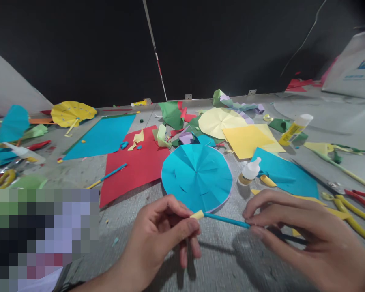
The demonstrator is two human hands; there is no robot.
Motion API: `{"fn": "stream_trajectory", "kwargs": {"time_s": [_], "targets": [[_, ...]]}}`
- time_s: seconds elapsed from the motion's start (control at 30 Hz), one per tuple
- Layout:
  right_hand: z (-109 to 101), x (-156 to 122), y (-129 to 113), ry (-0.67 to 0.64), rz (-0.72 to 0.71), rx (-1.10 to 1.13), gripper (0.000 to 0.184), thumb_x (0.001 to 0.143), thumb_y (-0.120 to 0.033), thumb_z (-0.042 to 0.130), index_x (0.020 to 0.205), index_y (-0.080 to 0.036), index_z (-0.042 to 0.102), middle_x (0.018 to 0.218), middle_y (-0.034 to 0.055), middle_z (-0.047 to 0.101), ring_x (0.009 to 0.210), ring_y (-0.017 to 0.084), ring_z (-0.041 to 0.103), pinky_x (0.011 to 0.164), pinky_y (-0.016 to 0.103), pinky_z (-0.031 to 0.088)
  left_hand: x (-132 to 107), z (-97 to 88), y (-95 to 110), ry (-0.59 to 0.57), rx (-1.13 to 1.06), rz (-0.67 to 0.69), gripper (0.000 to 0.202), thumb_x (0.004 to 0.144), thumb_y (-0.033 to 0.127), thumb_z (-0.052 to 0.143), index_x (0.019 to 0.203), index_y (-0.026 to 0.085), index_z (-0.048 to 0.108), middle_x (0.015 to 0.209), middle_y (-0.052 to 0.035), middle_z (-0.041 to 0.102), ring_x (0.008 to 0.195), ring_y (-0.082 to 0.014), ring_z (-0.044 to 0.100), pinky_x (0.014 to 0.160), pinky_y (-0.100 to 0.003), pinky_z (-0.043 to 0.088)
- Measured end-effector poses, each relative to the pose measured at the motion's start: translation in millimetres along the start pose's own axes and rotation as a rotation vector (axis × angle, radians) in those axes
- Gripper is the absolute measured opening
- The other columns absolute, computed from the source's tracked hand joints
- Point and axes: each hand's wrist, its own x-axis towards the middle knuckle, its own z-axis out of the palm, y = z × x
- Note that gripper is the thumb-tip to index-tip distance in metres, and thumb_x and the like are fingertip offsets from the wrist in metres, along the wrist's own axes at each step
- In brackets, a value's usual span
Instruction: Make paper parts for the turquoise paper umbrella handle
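My left hand (161,235) pinches the pale yellow tip (197,215) of a thin blue stick (228,221) between thumb and forefinger. My right hand (295,235) grips the same stick further along, fingers closed over it. The stick runs level between both hands, just above the grey table. Right behind it lies a round blue folded paper disc (197,175), flat on the table and touching neither hand.
Red paper sheet (134,166) and blue sheet (101,136) lie left of the disc. A small glue bottle (248,172) lies on its side; a glue stick (295,129) stands further back. Yellow-handled scissors (353,211) lie right. Yellow papers (246,140) and scraps crowd the back.
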Motion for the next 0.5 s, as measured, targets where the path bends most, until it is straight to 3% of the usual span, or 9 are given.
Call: {"fn": "stream_trajectory", "kwargs": {"time_s": [0.27,0.5], "targets": [[-2.8,0.1,0.6,0.069,-0.023,-0.035,0.010,0.094,-0.021,0.073,0.086,-0.026,0.076,0.089,0.0028,0.076,0.078,0.016,0.076,0.071,0.024,0.063,4.8,-2.7,-1.3,-0.046,-0.013,0.047,0.021,0.085,0.028,0.088,0.085,0.014,0.073,0.081,-0.0062,0.082,0.063,-0.0196,0.080,0.042,-0.017,0.059],[-4.8,-3.2,0.1,0.042,-0.031,-0.030,0.011,0.093,-0.018,0.071,0.089,-0.027,0.073,0.092,0.0015,0.076,0.081,0.016,0.076,0.076,0.024,0.064,6.8,-3.7,-1.1,-0.030,0.004,0.072,0.016,0.086,0.026,0.088,0.090,0.015,0.077,0.083,-0.0059,0.082,0.062,-0.0164,0.077,0.042,-0.015,0.057]]}}
